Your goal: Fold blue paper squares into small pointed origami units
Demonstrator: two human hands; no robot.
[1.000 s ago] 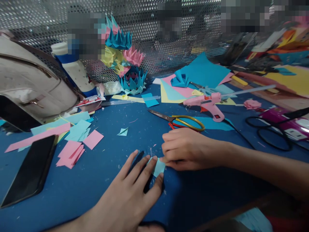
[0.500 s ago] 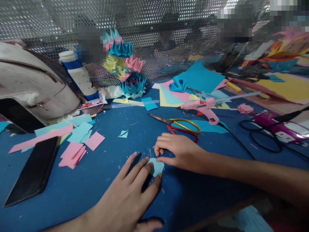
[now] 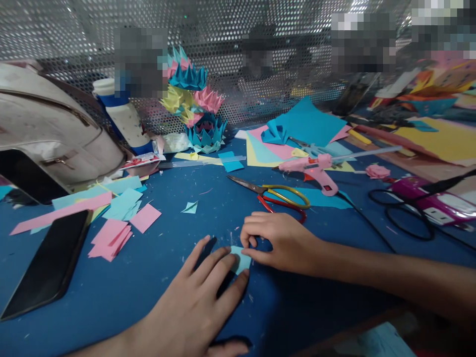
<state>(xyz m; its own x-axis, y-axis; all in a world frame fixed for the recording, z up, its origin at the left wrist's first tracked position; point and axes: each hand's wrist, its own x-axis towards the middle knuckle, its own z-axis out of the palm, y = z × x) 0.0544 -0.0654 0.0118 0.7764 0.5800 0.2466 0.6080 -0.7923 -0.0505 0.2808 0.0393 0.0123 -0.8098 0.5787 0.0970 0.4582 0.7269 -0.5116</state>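
Nearer than the scissors [image 3: 257,188], the left hand [image 3: 195,295], spread wide, presses the paper [image 3: 243,263]; the right hand [image 3: 284,242] curls at its edge, grip unclear. Probably light, easily creased: best held by edges.

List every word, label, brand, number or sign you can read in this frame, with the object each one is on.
No text can be read with certainty.
Red-and-white packet: printed, too blurred to read.
White-and-blue bottle: small dark marks, too small to tell whether they are letters or pattern.
Pink glue gun: no readable marking on the body or its switch.
Purple power strip: sockets show, no readable lettering.
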